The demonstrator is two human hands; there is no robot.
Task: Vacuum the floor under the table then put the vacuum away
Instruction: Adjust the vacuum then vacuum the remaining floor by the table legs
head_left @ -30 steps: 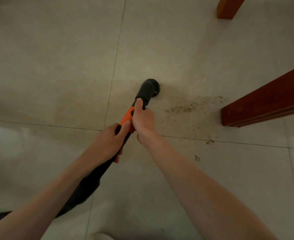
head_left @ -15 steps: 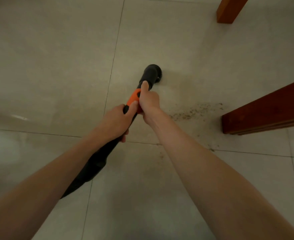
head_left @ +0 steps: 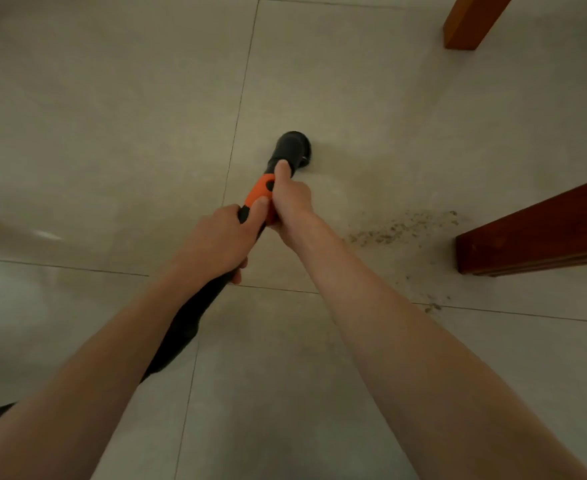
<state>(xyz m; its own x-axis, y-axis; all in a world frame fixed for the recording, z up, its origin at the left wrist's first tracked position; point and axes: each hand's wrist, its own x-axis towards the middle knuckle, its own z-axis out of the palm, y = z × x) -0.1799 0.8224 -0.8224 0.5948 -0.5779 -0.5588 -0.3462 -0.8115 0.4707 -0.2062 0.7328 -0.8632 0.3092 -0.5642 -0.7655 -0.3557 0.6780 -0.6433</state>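
Note:
A black vacuum wand with an orange collar (head_left: pixel 259 192) points away from me, and its round brush nozzle (head_left: pixel 292 147) touches the pale tiled floor. My left hand (head_left: pixel 222 238) grips the black tube just behind the collar. My right hand (head_left: pixel 289 202) grips the collar from the right, thumb stretched along the nozzle neck. A patch of dark crumbs (head_left: pixel 402 227) lies on the tile to the right of my hands, beside the nozzle's path. The black hose (head_left: pixel 184 327) runs back under my left forearm.
A dark red wooden beam (head_left: pixel 541 233) lies low at the right, close to the crumbs. An orange-brown wooden leg (head_left: pixel 468 22) stands at the top right. A few more crumbs (head_left: pixel 432 307) sit on a grout line. Open tile spreads left and ahead.
Both hands have pushed the wand forward, away from me, so the nozzle has moved past the crumb patch. The grip of both hands is the same.

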